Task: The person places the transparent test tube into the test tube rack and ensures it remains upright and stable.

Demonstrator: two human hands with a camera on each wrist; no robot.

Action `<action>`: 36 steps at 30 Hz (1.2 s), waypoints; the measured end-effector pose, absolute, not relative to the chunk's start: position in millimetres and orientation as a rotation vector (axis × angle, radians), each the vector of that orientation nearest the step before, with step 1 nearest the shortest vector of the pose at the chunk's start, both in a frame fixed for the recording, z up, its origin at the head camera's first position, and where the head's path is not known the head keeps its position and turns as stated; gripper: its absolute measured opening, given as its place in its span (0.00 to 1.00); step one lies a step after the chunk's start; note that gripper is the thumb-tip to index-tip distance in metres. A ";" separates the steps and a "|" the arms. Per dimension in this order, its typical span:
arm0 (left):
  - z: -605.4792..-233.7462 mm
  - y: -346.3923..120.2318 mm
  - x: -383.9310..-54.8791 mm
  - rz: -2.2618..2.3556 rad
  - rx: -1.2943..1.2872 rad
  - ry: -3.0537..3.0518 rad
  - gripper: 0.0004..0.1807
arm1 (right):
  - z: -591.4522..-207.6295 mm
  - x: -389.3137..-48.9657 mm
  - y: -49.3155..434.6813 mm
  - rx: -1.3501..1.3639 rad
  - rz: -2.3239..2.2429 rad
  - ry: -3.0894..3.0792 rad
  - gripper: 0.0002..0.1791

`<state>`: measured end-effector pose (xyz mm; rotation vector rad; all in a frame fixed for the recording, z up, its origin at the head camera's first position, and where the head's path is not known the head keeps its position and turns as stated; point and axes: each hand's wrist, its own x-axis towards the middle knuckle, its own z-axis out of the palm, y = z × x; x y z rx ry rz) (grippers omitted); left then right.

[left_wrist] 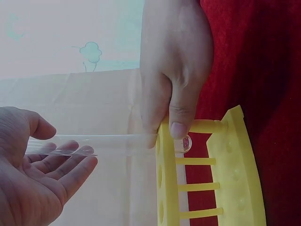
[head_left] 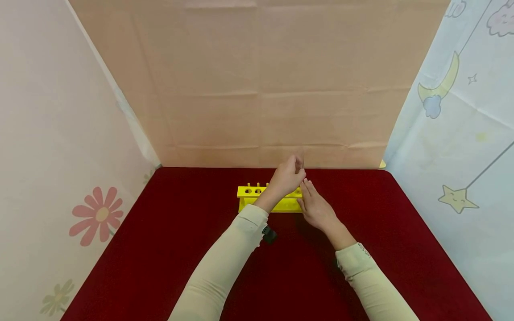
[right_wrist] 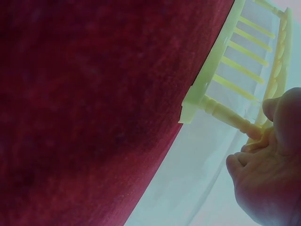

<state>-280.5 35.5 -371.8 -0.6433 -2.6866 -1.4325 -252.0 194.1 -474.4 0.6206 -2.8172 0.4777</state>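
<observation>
A yellow test tube rack stands on the red tabletop. In the left wrist view a clear glass test tube passes through the end hole of the rack's top plate, its rounded bottom showing just below that plate. My left hand holds the tube's upper part between thumb and fingers, above the rack's right end. My right hand grips that same end of the rack, its thumb lying over the plate beside the tube. In the right wrist view the right hand is at the rack's top corner, next to the end post.
Other holes and several upright pegs line the rack. A small black device shows under the left sleeve. Behind the red table hangs a tan backdrop, with patterned white sheets on both sides.
</observation>
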 end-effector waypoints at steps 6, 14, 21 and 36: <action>-372.9 35.9 -280.4 -1.412 -0.632 -2.711 0.08 | -473.8 -251.7 193.5 0.602 0.493 -2.835 0.34; -378.0 35.8 -281.6 -1.425 -0.622 -2.728 0.08 | -472.7 -249.7 192.6 0.586 0.506 -2.857 0.35; -382.5 35.7 -284.1 -1.398 -0.618 -2.726 0.08 | -472.1 -249.6 191.8 0.591 0.502 -2.855 0.35; -388.5 36.6 -281.4 -1.446 -0.589 -2.758 0.10 | -471.6 -249.3 192.4 0.595 0.527 -2.864 0.36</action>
